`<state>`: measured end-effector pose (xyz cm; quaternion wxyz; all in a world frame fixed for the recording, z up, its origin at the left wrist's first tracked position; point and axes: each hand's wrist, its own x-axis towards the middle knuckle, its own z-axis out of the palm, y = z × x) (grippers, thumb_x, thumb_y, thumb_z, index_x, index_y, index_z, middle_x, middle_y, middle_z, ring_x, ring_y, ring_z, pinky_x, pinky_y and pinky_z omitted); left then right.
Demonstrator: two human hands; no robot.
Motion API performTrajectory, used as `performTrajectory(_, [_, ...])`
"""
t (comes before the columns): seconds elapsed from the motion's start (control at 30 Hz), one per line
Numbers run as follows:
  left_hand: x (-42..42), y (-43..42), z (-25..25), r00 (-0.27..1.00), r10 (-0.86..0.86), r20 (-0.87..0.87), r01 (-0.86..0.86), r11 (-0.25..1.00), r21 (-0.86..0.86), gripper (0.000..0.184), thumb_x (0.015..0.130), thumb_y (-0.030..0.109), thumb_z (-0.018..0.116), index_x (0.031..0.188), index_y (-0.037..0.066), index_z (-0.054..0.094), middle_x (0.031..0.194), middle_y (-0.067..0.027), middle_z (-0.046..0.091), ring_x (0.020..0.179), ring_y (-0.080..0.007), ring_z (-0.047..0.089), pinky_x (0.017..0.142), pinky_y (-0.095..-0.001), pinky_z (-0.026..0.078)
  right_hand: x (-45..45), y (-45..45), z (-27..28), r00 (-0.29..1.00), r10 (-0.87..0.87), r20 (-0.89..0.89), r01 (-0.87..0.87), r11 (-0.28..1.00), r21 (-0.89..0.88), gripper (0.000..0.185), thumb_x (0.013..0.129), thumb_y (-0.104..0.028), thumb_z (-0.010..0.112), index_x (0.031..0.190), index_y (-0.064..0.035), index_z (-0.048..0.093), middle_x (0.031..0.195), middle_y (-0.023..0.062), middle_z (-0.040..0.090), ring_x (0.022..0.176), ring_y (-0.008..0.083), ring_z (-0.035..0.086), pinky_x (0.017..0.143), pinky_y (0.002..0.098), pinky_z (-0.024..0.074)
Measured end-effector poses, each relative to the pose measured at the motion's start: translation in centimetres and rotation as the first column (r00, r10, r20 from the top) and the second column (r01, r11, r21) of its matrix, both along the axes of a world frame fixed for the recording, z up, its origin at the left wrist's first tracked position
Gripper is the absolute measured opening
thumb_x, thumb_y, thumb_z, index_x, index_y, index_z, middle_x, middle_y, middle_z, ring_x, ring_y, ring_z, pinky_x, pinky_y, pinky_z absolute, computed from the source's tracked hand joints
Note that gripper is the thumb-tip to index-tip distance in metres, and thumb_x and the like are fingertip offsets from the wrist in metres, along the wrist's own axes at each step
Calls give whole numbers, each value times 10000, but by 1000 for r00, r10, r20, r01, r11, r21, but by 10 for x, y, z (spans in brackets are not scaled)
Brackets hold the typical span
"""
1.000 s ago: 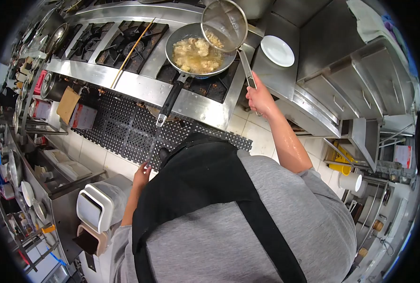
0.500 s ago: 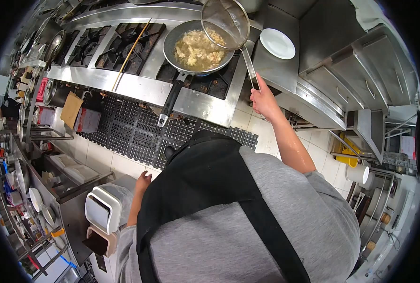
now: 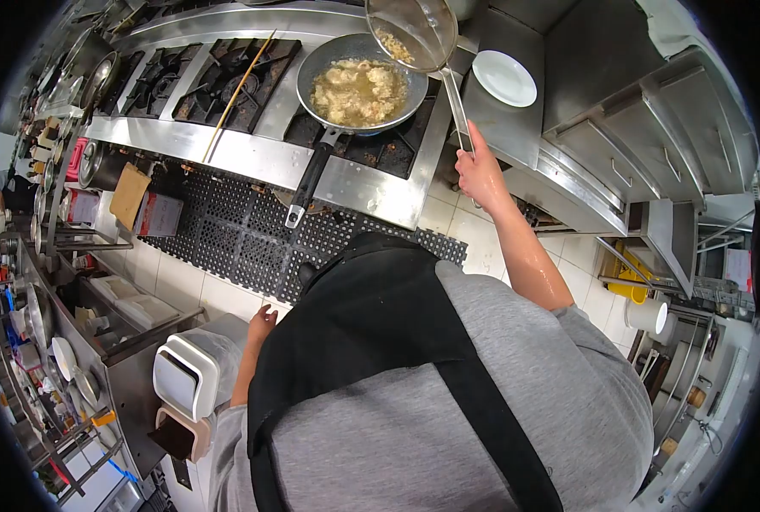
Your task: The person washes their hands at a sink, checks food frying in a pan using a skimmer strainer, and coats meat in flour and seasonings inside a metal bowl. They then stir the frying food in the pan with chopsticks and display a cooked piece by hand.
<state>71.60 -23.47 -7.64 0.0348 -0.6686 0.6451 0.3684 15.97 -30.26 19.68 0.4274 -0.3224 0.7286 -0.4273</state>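
Observation:
My right hand (image 3: 482,173) grips the handle of a round mesh strainer (image 3: 414,34). The strainer hangs over the back right rim of a frying pan (image 3: 311,85), with small golden bits lying in its mesh. Pale battered pieces (image 3: 358,92) sit in bubbling oil in the pan, whose black handle (image 3: 311,179) points toward me over the stove's front edge. Down at my left side, my left hand (image 3: 263,322) holds nothing that shows, its fingers loosely curled and partly apart.
A long wooden stick (image 3: 239,94) lies across the burner left of the pan. On the steel counter at right is a white plate (image 3: 504,78). Lidded bins (image 3: 183,375) stand by my left arm. Another person (image 3: 8,192) is at the far left.
The strainer has shifted slightly right, and golden bits now show in its mesh. Earlier the view turned a little. The fingers of my left hand have curled somewhat.

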Motion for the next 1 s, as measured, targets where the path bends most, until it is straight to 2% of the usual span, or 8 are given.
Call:
performTrajectory(0.03, [5, 3, -4, 1000, 0, 0, 0, 1000, 1, 413, 813, 309, 582, 1128, 46, 543, 831, -148, 651, 800, -300, 628, 702, -372, 483, -1, -1, -2, 999, 3, -32, -4, 1000, -28, 589, 891, -76, 408, 1404, -220, 159, 649, 16, 429, 420, 71, 334, 356, 241, 301])
performTrajectory(0.23, [6, 9, 6, 996, 87, -12, -85, 991, 105, 428, 811, 319, 581, 1147, 58, 536, 825, -142, 648, 777, -298, 625, 699, -369, 485, 5, 0, 9, 1000, -13, -21, 13, 1000, 6, 591, 885, -71, 403, 1406, -169, 142, 633, 16, 426, 414, 82, 351, 352, 248, 307])
performTrajectory(0.3, [0, 7, 11, 999, 17, 27, -18, 999, 49, 417, 810, 308, 583, 1143, 61, 543, 828, -146, 644, 786, -300, 623, 700, -371, 483, 5, 1, 6, 1000, -4, -31, 4, 1000, 11, 591, 884, -71, 404, 1405, -161, 140, 633, 20, 428, 411, 87, 361, 351, 252, 310])
performTrajectory(0.63, [-24, -11, 41, 999, 15, -29, -15, 1000, 7, 384, 795, 258, 598, 1122, 61, 560, 864, -161, 640, 817, -314, 616, 719, -382, 480, 2, 7, -6, 995, 12, -98, -8, 999, 44, 583, 881, -71, 426, 1395, -136, 157, 636, 43, 447, 385, 108, 398, 345, 271, 327])
performTrajectory(1.0, [-4, -7, 11, 999, -26, 23, 25, 999, 29, 401, 771, 238, 625, 1121, 52, 562, 910, -187, 636, 853, -306, 618, 740, -378, 490, -3, 13, -5, 990, -25, -139, 29, 999, 25, 593, 879, -75, 438, 1395, -99, 148, 594, 32, 441, 372, 109, 403, 341, 275, 333])
